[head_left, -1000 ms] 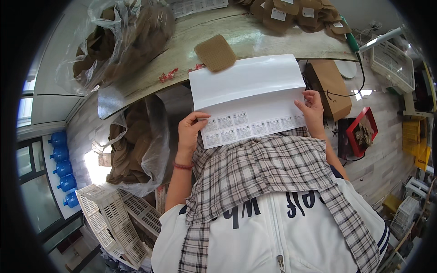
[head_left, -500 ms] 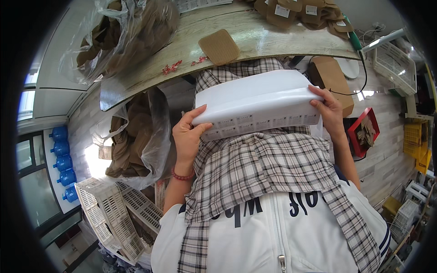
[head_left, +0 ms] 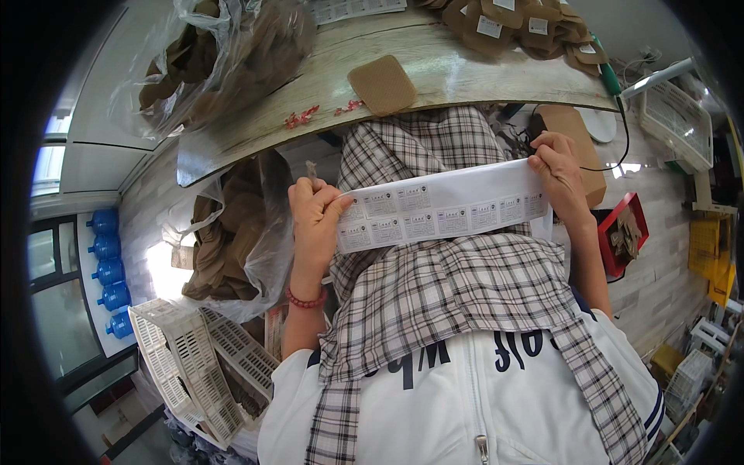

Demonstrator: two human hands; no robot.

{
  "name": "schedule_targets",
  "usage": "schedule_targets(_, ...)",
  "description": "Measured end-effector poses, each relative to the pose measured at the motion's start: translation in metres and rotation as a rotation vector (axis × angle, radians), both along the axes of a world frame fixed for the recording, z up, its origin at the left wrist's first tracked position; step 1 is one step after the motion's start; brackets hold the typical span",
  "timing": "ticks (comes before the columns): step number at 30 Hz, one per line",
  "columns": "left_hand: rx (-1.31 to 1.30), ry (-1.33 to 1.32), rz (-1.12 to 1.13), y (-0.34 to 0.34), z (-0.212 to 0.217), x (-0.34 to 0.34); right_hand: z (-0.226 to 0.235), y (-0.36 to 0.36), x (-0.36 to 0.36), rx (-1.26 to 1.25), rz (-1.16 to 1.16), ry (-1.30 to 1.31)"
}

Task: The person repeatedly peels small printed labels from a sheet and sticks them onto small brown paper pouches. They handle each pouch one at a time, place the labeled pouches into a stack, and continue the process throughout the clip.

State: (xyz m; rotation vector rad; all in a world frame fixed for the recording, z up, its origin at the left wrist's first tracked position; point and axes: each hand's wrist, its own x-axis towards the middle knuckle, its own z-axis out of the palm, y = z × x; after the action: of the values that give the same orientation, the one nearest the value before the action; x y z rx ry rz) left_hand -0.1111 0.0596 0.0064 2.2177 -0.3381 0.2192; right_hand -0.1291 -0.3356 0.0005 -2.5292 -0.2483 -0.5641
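Note:
Between my hands, above my lap, a white sheet of printed labels (head_left: 442,217) is stretched out with small label blocks in rows facing up. At its left end my left hand (head_left: 316,213) pinches it, thumb on top and fingers curled. My right hand (head_left: 559,172) is closed round the right end. Toward its upper right the sheet shows a plain white part. On the table edge beyond lies a brown rounded-square pad (head_left: 382,85), touched by neither hand.
The wooden table (head_left: 457,66) carries a clear bag of brown pieces (head_left: 225,70), red scraps (head_left: 301,117) and a pile of labelled brown pads (head_left: 515,27). Left are another bag (head_left: 232,240) and white crates (head_left: 186,368); right, a cardboard box (head_left: 573,147) and red tray (head_left: 620,248).
The sheet, earlier bulging with a broad blank white part on top, is now a narrower, flatter strip showing more labels. My right hand has closed more tightly; both hands gripped it throughout.

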Motion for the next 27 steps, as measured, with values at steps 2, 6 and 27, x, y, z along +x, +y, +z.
schedule_targets(2, -0.433, 0.277, -0.072, 0.004, -0.018, 0.007, -0.013, -0.007, 0.008, 0.306, -0.067, 0.431)
schedule_targets(6, -0.166, 0.259, -0.083, 0.011, -0.038, 0.024, -0.011, -0.003, 0.040, 0.162, -0.054, 0.774)
schedule_targets(27, 0.086, 0.412, -0.130, 0.082, -0.116, 0.035, -0.064, 0.132, 0.050, -0.095, 0.302, 0.411)
